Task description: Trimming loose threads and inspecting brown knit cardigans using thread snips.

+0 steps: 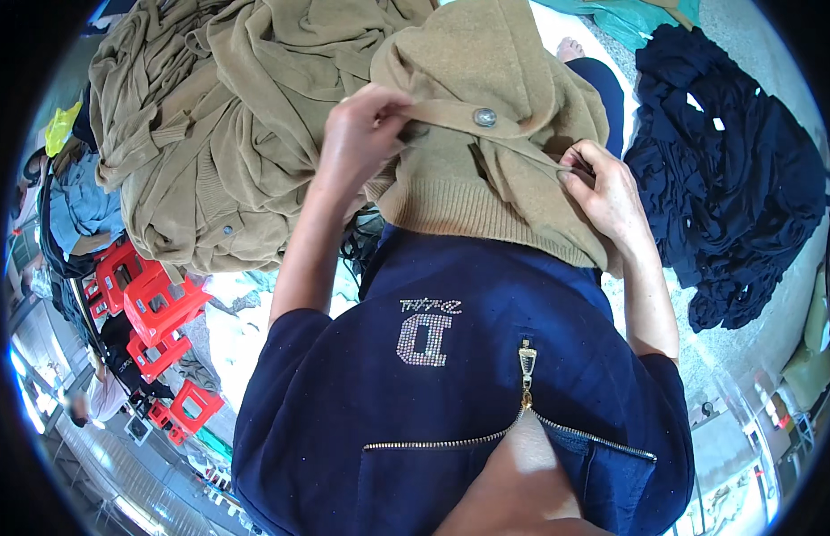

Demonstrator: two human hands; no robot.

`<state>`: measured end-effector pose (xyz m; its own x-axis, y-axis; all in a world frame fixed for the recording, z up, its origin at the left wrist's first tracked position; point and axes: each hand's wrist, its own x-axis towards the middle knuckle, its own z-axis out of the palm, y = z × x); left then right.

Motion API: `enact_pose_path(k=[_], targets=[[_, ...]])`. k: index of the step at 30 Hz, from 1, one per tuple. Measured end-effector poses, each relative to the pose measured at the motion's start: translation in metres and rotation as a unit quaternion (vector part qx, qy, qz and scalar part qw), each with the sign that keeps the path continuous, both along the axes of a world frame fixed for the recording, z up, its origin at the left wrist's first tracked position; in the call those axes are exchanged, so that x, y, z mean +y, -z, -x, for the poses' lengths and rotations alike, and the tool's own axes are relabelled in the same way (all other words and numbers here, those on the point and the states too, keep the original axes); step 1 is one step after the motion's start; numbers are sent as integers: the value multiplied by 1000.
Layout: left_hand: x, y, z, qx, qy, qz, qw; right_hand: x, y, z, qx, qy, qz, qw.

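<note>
A tan knit cardigan (460, 192) with a ribbed hem lies across my lap. Its button band is stretched between my two hands, and a round metallic button (485, 117) sits on it. My left hand (366, 129) is closed, pinching the left end of the band. At the other end, my right hand (603, 188) grips the cardigan's edge between thumb and fingers. The fabric bunches and folds below the band.
A large heap of tan knit garments (254, 134) lies at the left, against the cardigan. On the right, a pile of dark navy garments (719, 179) rests on the floor. Red plastic stools (160, 304) stand at the far left. Green cloth (634, 18) lies at the top.
</note>
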<state>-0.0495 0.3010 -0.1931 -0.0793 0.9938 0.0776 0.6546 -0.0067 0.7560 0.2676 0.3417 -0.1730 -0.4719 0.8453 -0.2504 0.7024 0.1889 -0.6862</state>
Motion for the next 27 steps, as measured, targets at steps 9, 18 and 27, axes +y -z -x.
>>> enact_pose_path(k=[9,18,27], targets=[[-17,-26,41,-351,-24,111,930,2,2,-1,108,-18,12,994],[2,-107,-45,-336,94,169,922,6,-47,33,211,-163,-589,762],[7,-77,-61,-270,170,92,943,13,-33,55,248,-173,-478,825]])
